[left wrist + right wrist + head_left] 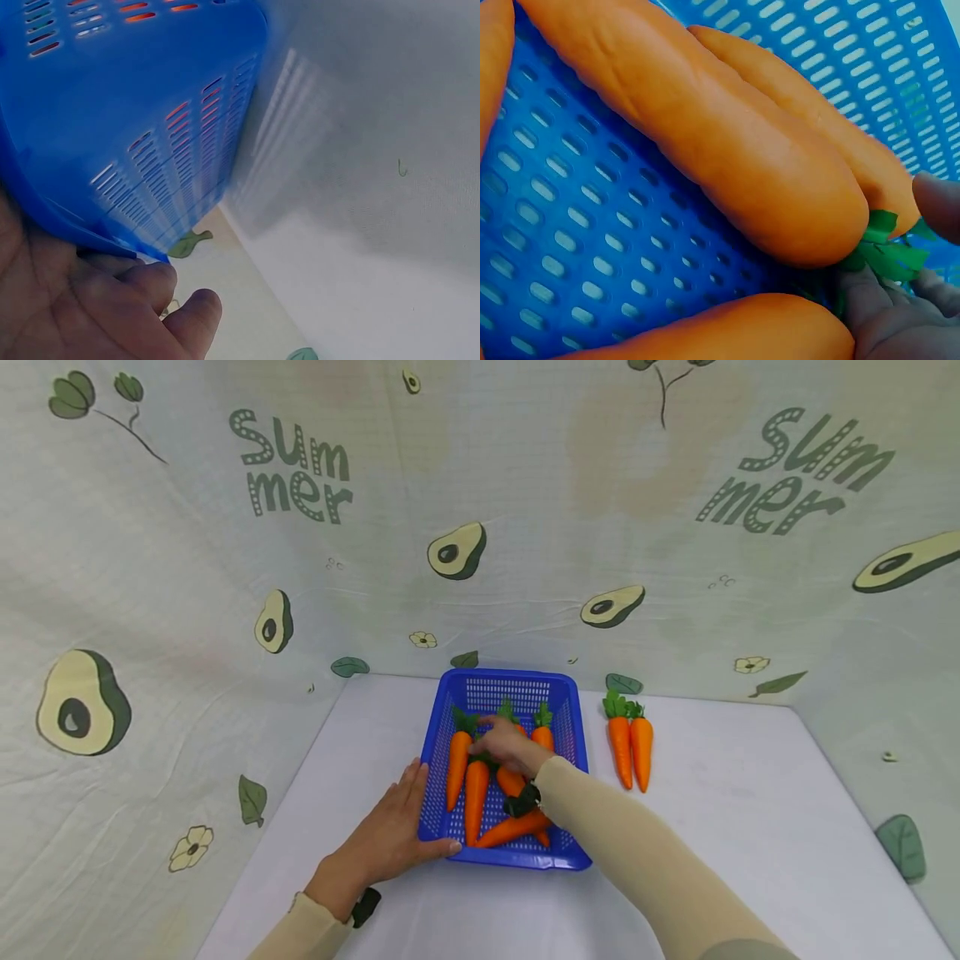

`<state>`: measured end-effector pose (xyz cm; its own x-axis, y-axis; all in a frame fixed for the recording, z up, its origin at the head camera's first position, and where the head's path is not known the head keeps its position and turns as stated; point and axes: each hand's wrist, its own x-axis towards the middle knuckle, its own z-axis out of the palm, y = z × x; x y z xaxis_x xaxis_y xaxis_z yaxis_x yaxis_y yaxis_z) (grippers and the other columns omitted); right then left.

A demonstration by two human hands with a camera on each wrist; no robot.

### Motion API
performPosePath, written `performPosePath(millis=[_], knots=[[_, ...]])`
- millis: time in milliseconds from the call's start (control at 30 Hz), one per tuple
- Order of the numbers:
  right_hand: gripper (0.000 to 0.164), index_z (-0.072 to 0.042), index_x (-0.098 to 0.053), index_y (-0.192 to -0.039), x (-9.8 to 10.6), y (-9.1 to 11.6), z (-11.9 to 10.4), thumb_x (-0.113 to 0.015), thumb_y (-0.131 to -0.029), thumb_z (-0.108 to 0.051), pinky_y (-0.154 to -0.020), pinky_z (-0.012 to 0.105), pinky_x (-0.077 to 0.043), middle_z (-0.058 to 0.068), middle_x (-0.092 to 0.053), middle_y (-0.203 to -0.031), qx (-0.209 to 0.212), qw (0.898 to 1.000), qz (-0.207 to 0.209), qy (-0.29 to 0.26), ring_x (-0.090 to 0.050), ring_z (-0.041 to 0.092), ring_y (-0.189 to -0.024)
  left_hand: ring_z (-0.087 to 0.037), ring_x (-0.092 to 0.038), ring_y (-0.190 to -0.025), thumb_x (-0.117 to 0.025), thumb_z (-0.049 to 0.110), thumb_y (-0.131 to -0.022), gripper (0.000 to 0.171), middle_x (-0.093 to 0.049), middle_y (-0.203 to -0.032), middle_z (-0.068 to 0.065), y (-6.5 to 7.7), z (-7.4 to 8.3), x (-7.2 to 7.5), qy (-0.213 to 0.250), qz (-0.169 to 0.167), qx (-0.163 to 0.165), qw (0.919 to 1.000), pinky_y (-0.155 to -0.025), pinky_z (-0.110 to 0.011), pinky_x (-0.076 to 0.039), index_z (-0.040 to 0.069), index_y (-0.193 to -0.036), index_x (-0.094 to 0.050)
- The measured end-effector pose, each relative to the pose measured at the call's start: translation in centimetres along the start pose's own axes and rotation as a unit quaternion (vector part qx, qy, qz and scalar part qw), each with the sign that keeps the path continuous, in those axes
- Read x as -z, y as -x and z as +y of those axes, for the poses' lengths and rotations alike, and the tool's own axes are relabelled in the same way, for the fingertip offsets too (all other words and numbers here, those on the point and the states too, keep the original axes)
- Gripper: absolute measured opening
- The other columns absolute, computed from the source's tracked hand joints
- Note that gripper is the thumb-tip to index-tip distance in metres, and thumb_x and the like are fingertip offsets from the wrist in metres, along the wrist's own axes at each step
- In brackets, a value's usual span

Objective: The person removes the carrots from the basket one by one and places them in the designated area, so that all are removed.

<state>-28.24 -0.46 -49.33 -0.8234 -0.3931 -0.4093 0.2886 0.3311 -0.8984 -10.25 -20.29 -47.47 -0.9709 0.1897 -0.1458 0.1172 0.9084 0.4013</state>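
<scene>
A blue perforated plastic basket point(510, 675) stands on the white table, holding several orange carrots with green leafy tops. My left hand point(390, 831) rests at its near left corner, fingers straight along the side and thumb on the front rim. Inside the basket is my right hand point(504, 743), just above the tops of a left carrot point(459, 764) and a middle carrot point(476, 802). In the right wrist view the thumb point(939, 204) stands apart from the other fingers, with green leaves point(892, 259) between. Another carrot point(513, 831) lies slantwise near the basket's front.
Two carrots point(619, 747) lie side by side on the white table point(735, 810), right of the basket. A printed cloth point(525, 468) with avocados and lettering hangs behind and at both sides. My right forearm point(637, 843) crosses the basket's right front corner.
</scene>
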Motion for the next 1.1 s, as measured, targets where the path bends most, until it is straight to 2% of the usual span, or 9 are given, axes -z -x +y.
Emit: performPosePath(millis=[133,333,500,633,733,833,1000,1100], knots=[[0.074,-0.007,-0.044,-0.159,-0.4,0.2,0.1,-0.078,-0.093,-0.004,-0.121,0.057,-0.041,0.022,-0.048,-0.158,0.012,1.0,-0.013,0.012,-0.053,0.04,-0.141,-0.039,-0.022,-0.162,-0.067,0.084,-0.08,0.132,-0.007,-0.178,-0.016,0.1,0.1,0.0,0.0,-0.004,0.0,1.0,-0.131,-0.057,-0.02,0.004,-0.17,-0.01],[0.082,-0.007,-0.04,-0.161,-1.2,0.9,-0.1,-0.082,-0.091,-0.013,-0.12,0.056,-0.042,0.021,-0.054,-0.156,0.066,0.995,-0.009,0.076,-0.053,0.04,-0.142,-0.038,-0.02,-0.162,-0.067,0.084,-0.081,0.132,-0.006,-0.178,-0.017,0.1,0.3,0.1,-0.003,-0.004,-0.006,1.0,-0.131,-0.057,-0.02,0.004,-0.169,-0.01],[0.084,-0.006,-0.04,-0.161,-1.5,1.8,-0.7,-0.083,-0.091,-0.018,-0.12,0.054,-0.044,0.019,-0.056,-0.155,0.127,0.98,-0.006,0.151,-0.053,0.037,-0.144,-0.039,-0.02,-0.162,-0.066,0.084,-0.081,0.132,-0.005,-0.178,-0.017,0.1,0.2,0.1,-0.002,-0.004,-0.006,1.0,-0.13,-0.058,-0.02,0.003,-0.169,-0.01],[0.081,-0.012,-0.043,-0.161,-1.7,2.6,-1.1,-0.083,-0.092,-0.025,-0.12,0.054,-0.044,0.014,-0.06,-0.152,0.161,0.968,-0.004,0.193,-0.056,0.034,-0.141,-0.04,-0.021,-0.162,-0.066,0.084,-0.081,0.131,-0.006,-0.178,-0.017,0.1,0.2,0.1,-0.002,-0.002,-0.006,1.0,-0.13,-0.059,-0.021,0.003,-0.169,-0.011],[0.078,-0.017,-0.044,-0.16,-1.8,3.0,-1.2,-0.083,-0.093,-0.025,-0.12,0.055,-0.043,0.012,-0.061,-0.152,0.178,0.963,-0.005,0.2,-0.055,0.034,-0.143,-0.04,-0.022,-0.162,-0.066,0.084,-0.082,0.131,-0.007,-0.178,-0.018,0.1,0.2,0.1,-0.003,0.001,-0.009,1.0,-0.129,-0.059,-0.021,0.002,-0.169,-0.012],[0.076,-0.017,-0.046,-0.159,-1.9,3.3,-1.3,-0.083,-0.093,-0.024,-0.119,0.055,-0.045,0.012,-0.061,-0.151,0.19,0.963,-0.011,0.193,-0.056,0.035,-0.141,-0.041,-0.022,-0.161,-0.066,0.083,-0.083,0.131,-0.007,-0.178,-0.019,0.1,0.2,0.1,-0.002,0.002,-0.011,0.9999,-0.129,-0.06,-0.022,0.002,-0.169,-0.012],[0.074,-0.01,-0.044,-0.159,-2.4,3.4,-0.6,-0.08,-0.096,-0.025,-0.112,0.053,-0.052,0.015,-0.061,-0.148,0.187,0.969,-0.028,0.158,-0.063,0.033,-0.132,-0.041,-0.021,-0.162,-0.067,0.081,-0.084,0.13,-0.006,-0.178,-0.02,0.1,0.1,0.0,0.001,0.001,-0.012,0.9999,-0.129,-0.06,-0.021,0.001,-0.168,-0.011],[0.08,-0.006,-0.037,-0.162,-2.6,3.5,0.0,-0.077,-0.098,-0.031,-0.114,0.054,-0.05,0.018,-0.057,-0.152,0.17,0.973,-0.046,0.152,-0.06,0.035,-0.135,-0.041,-0.022,-0.161,-0.067,0.082,-0.084,0.13,-0.006,-0.177,-0.02,0.1,0.0,0.0,-0.004,0.002,-0.013,0.9999,-0.129,-0.06,-0.022,0.0,-0.168,-0.011]])
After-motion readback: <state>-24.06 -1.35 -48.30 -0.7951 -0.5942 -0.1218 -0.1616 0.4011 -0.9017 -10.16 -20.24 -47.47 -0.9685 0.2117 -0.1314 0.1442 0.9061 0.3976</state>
